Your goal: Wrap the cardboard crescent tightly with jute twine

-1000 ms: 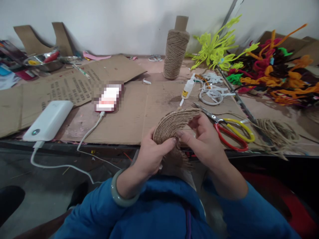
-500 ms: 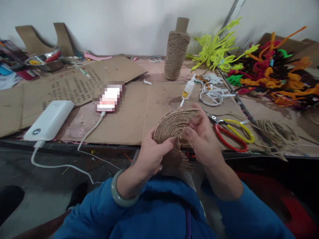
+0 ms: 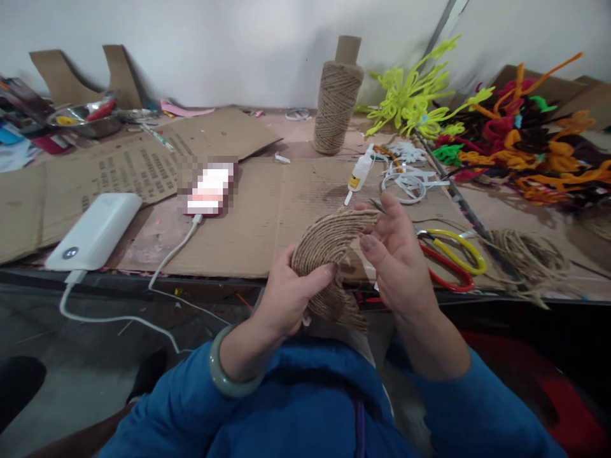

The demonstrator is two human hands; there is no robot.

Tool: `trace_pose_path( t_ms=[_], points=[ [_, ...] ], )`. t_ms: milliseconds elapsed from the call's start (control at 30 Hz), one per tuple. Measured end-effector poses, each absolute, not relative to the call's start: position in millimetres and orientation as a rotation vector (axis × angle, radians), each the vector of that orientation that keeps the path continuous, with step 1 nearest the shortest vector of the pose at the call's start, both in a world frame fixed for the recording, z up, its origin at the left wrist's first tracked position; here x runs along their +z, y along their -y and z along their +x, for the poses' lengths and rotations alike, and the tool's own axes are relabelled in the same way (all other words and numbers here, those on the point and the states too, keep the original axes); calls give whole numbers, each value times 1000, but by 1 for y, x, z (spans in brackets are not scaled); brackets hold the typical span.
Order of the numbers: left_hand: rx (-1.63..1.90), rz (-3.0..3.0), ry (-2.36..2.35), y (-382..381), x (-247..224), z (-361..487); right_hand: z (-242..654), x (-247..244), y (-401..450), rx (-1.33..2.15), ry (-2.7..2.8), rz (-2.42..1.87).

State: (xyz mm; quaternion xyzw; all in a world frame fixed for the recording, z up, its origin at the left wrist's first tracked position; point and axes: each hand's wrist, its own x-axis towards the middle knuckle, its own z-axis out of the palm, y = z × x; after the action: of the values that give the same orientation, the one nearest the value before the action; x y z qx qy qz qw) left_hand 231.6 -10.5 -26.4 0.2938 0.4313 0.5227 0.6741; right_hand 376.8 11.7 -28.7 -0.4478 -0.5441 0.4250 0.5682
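The round, coiled disc of brown jute twine (image 3: 329,242) is held up in front of the person's chest, just above the near edge of the table, tilted so that its far rim points away; its lower part is hidden behind the hands and a loose frayed portion hangs below. The left hand (image 3: 286,296), with one pale green bangle (image 3: 229,378) on the wrist, is clamped on the disc's near left edge, thumb on top. The right hand (image 3: 398,261) rests its fingertips against the disc's right rim with the fingers loosely curved; whether it actually grips cannot be told. Just behind the right hand lies one pair of scissors with red and yellow handles (image 3: 449,254), their blades partly hidden by the fingers. To the right a loose tangle of jute string (image 3: 525,254) sits at the table edge. On the left are one white power bank (image 3: 95,230) and its white cable (image 3: 172,254), which runs to a blurred-out phone (image 3: 209,189). The flat brown cardboard sheet (image 3: 267,216) between them leaves open room. Farther back stand one small white glue bottle (image 3: 359,173), one tall spool of jute twine (image 3: 337,105), and a heap of coloured pipe cleaners (image 3: 501,127), cut off at the right edge.
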Motion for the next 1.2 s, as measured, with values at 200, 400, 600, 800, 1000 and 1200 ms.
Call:
trace_pose_path(
  t_ms=[200,400,600,800,1000,1200],
  points=[
    [1183,704,-916,15,-28,232,372,-27,-15,997,1275,-1089],
    [1188,742,-902,15,-27,230,373,-32,-14,1012,1300,-1039],
    [1082,802,-933,10,-24,219,393,-28,-22,947,1308,-1025],
    [997,1049,-932,5,-14,201,411,-3,-24,784,1500,-1060],
    [1003,1392,-1014,9,-13,194,413,11,-19,679,1761,-1038],
    [1039,1565,-1052,13,-10,192,414,17,-10,697,1874,-1078]
  ],
)
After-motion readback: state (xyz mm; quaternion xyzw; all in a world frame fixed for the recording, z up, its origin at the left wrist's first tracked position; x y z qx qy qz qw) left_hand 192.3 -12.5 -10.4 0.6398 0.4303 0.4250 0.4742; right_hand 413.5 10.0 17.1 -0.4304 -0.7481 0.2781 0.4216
